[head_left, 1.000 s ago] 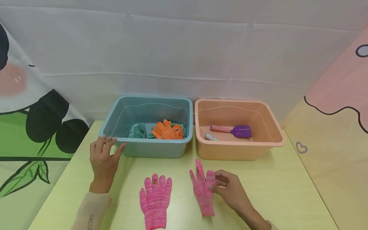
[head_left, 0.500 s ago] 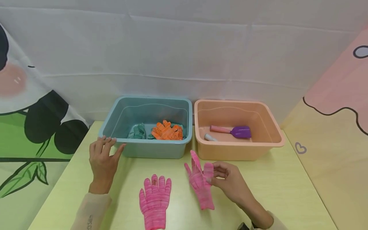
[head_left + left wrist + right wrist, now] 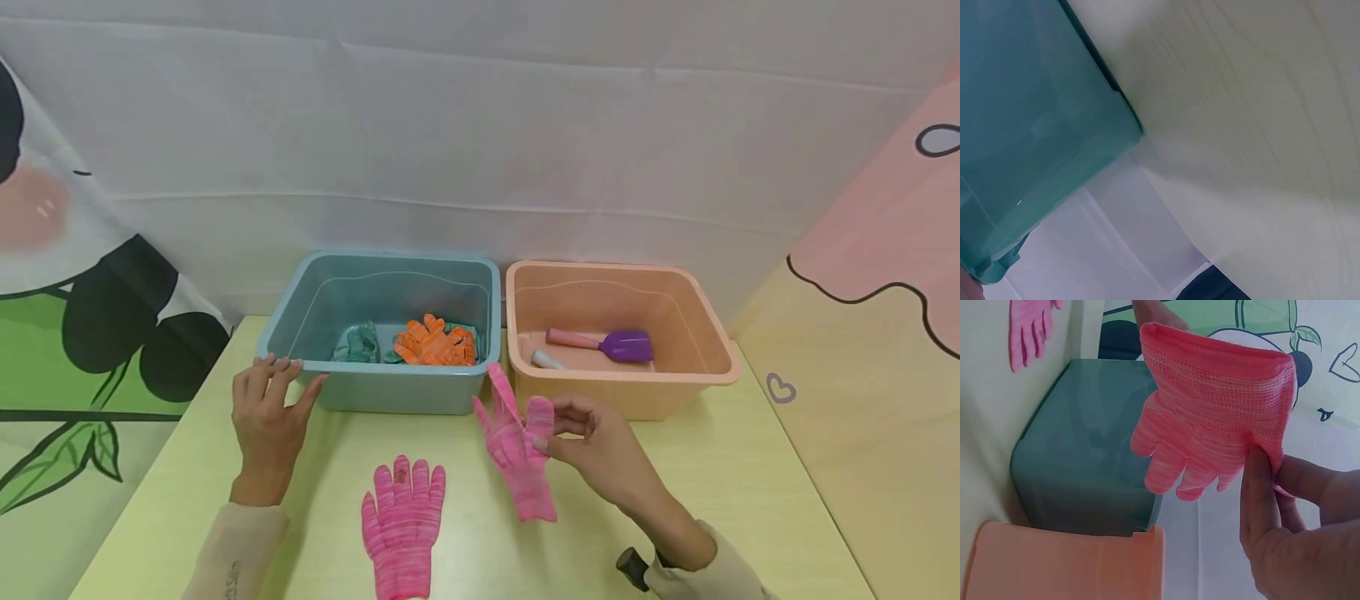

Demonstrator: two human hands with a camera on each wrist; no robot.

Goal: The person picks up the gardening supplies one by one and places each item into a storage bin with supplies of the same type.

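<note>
L hand point(image 3: 270, 425) is at the near L corner of the blue tub point(image 3: 405, 392), fingertips on the rim, thumb spread apart from them; no glove in it. L wrist cam shows mostly tub wall, w/ just a bit of a finger at the lower L edge. Inside tub, L to R: bunched green glove point(image 3: 360, 343), then orange glove point(image 3: 437, 342) on top of more green fabric. Nr side of tub, btwn the 2 hands: flat pink glove point(image 3: 405, 525) on the table point(image 3: 750, 500), fingers twd tub, dark reddish mark on one finger.

Next R: held pink glove point(image 3: 521, 467), up off table, just L of R hand point(image 3: 603, 454) & well apart from L hand. R hand's thumb + fingers are clamped on its R edge; rest of glove sticks out freely. R wrist cam: cuff uppermost, glove fingers pointing down. In head view its longest finger overlaps the gap btwn tubs; can't tell if it touches either.

Beyond R hand: peach tub point(image 3: 660, 396), w/ whitish stick-like pc point(image 3: 546, 360) & purple scoop point(image 3: 626, 346), pink handle, lying inside.
</note>
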